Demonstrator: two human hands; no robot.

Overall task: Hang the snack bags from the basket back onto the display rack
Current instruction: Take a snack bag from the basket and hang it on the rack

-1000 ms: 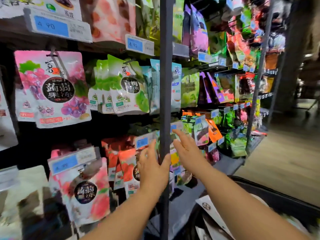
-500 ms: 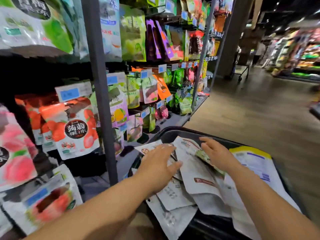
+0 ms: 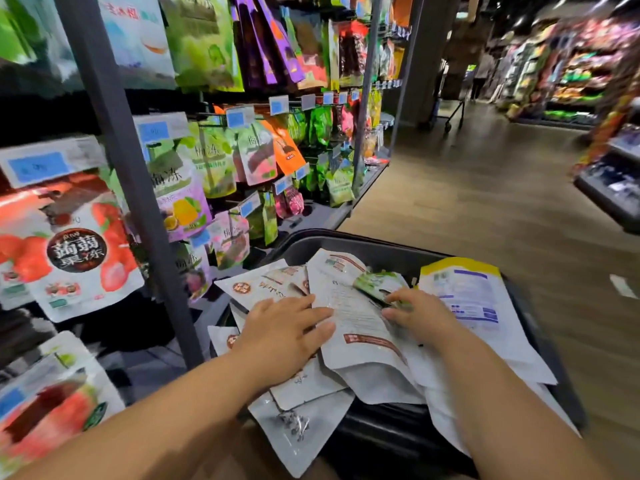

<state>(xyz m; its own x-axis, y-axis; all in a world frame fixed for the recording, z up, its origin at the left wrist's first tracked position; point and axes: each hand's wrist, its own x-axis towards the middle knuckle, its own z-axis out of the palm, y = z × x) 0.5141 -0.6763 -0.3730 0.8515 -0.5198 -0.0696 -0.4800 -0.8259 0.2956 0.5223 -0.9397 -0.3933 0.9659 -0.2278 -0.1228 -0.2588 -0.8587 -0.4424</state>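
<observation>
Both hands are down in the black basket [image 3: 349, 239], which stands just beside the display rack [image 3: 136, 202]. The left hand [image 3: 284, 336] lies flat, fingers straight, on the white snack bags [image 3: 360, 327]. The right hand [image 3: 420, 315] touches a green snack bag [image 3: 375, 282] lying on top; whether it pinches the bag I cannot tell.

Hands: two, left hand [image 3: 280, 337] and right hand [image 3: 419, 317]
Basket [image 3: 381, 251]: one, lower centre
Bags [image 3: 356, 327] in basket: at least seven, overlapping; green bag [image 3: 375, 282], one
Grey posts [image 3: 121, 168]: two, left and upper centre
</observation>
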